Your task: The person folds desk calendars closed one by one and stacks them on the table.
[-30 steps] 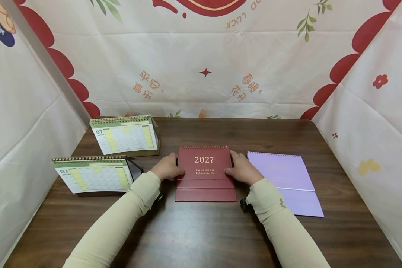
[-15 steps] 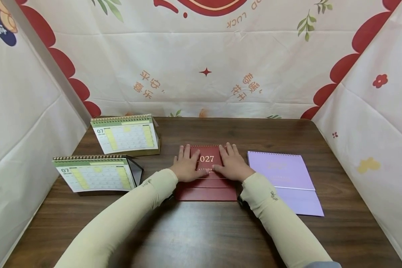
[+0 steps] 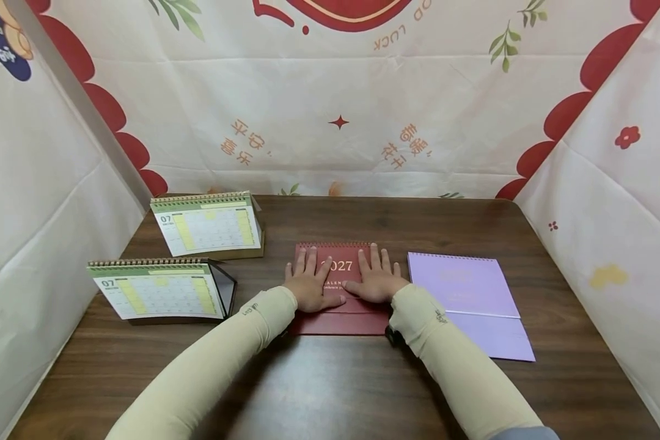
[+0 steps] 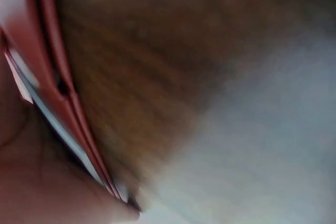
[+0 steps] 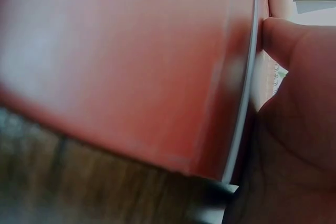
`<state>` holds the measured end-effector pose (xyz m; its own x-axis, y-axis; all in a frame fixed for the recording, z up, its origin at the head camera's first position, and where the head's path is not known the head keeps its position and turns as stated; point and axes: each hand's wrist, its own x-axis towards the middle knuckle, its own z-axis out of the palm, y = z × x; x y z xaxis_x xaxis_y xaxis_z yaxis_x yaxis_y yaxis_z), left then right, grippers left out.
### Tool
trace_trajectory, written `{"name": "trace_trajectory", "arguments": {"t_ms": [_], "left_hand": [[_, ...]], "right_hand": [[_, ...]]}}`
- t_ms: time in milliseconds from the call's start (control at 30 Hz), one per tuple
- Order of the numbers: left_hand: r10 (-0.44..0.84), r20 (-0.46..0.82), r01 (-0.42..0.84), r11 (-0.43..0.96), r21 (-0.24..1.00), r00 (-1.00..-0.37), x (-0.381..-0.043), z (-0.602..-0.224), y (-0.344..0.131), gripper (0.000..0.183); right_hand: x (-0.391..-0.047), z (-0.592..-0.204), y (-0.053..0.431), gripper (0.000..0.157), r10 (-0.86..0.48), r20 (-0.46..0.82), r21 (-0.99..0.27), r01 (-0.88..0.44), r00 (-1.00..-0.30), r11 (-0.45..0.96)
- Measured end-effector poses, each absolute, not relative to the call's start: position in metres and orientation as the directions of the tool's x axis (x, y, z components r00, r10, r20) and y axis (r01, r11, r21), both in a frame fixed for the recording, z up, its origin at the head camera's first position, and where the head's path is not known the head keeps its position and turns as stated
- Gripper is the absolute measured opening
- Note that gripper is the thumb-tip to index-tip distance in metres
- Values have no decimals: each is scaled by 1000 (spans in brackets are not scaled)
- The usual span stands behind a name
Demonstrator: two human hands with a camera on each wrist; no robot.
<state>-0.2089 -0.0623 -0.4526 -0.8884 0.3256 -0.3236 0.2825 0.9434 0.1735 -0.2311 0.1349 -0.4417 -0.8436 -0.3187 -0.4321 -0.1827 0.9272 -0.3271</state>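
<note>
A dark red 2027 desk calendar [image 3: 341, 325] lies flat on the table, its coil binding along the far edge. My left hand [image 3: 310, 284] rests palm down on the left half of its cover, fingers spread and straight. On the right half lies my right hand [image 3: 377, 276], likewise flat with spread fingers, its thumb pointing toward the left hand. Part of the gold lettering is hidden under the hands. The right wrist view shows the calendar's red cover [image 5: 131, 66] close up beside the right hand [image 5: 299, 103]. In the left wrist view the calendar's edge [image 4: 71, 98] appears blurred.
A purple calendar [image 3: 462, 281] lies flat to the right of the red one. At the left stand two tent-shaped desk calendars with green-and-white pages, the nearer one [image 3: 159, 293] and the farther one [image 3: 209, 227]. A printed white cloth [image 3: 286, 85] hangs behind the brown wooden table [image 3: 330, 391].
Both hands have moved from the calendar's side edges inward onto its cover and flattened there, fingers spread. The calendar stays in about the same place.
</note>
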Motion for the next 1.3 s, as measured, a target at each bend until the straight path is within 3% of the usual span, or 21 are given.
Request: {"name": "trace_trajectory", "arguments": {"t_ms": [400, 567, 1300], "left_hand": [[326, -329, 274, 942, 195, -886, -206, -456, -60, 100], [316, -364, 279, 948, 151, -876, -203, -448, -58, 98], [285, -364, 252, 958, 136, -887, -214, -457, -58, 102]], "right_hand": [[-229, -456, 140, 99, -304, -420, -340, -163, -855, 926], [-227, -457, 140, 100, -301, -420, -347, -155, -856, 925], [-248, -461, 141, 102, -311, -494, -282, -189, -812, 941]]}}
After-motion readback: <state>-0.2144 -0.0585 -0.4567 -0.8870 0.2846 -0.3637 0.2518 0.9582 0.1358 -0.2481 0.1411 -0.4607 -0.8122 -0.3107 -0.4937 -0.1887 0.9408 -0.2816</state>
